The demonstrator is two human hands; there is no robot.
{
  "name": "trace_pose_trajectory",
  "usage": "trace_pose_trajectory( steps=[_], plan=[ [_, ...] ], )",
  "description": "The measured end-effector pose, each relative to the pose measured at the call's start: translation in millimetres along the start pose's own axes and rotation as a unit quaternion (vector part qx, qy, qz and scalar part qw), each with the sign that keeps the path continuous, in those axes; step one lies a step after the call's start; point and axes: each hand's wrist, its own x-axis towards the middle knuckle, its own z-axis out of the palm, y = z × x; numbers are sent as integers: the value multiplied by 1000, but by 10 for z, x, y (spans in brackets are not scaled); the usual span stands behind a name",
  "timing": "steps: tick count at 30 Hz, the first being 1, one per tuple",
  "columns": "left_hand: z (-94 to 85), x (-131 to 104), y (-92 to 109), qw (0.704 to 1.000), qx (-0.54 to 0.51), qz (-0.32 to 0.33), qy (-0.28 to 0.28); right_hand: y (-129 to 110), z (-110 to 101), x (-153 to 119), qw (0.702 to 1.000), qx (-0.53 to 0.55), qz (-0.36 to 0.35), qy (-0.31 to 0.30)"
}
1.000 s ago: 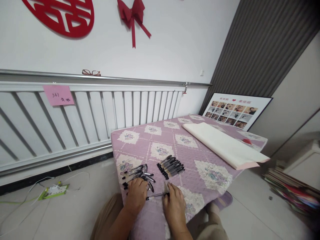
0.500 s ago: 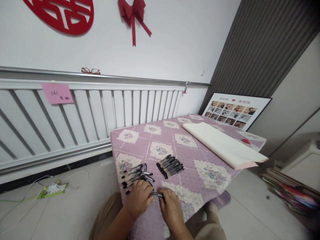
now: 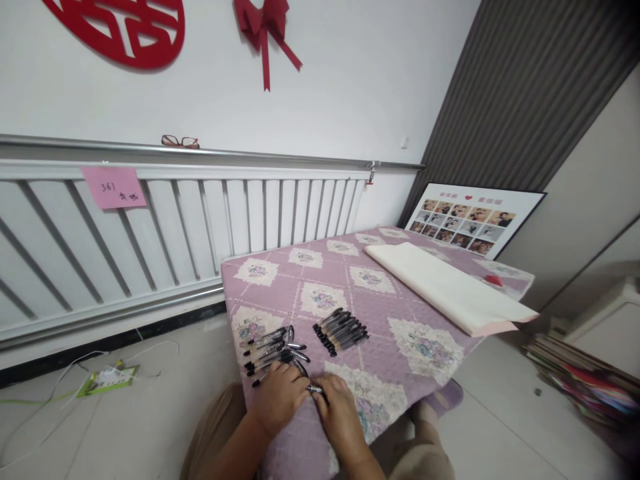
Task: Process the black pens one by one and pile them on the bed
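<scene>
Between my two hands, near the front edge of the cloth-covered table (image 3: 310, 440), is a black pen (image 3: 315, 389). My left hand (image 3: 280, 395) is closed with its fingers pinched on one end. My right hand (image 3: 340, 412) grips the other end, so only a short shiny middle stretch of the pen shows. Just beyond my left hand lies a loose heap of black and clear pens (image 3: 270, 350), some crossing at angles. To its right, a neat row of pens (image 3: 343, 331) lies side by side. My hands partly hide the nearest pens.
A folded cream sheet (image 3: 445, 283) lies across the table's right part. Behind it a photo board (image 3: 470, 217) leans near the wall. A white radiator (image 3: 270, 207) runs along the left. On the floor are a power strip (image 3: 107, 379) and stacked papers (image 3: 585, 380).
My right hand has shifted slightly left, closer to my left hand. Less of the pen shows between them. The heap and the row of pens look unchanged.
</scene>
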Motion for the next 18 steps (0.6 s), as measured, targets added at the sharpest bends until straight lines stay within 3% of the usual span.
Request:
trace_pose_trajectory(
  steps=[11, 18],
  plan=[
    [-43, -7, 4, 998, -11, -54, 28, 273, 121, 5, 990, 11, 55, 131],
    [-32, -9, 11, 997, -25, -63, 43, 280, 138, 27, 988, -19, 36, 147]
  ],
)
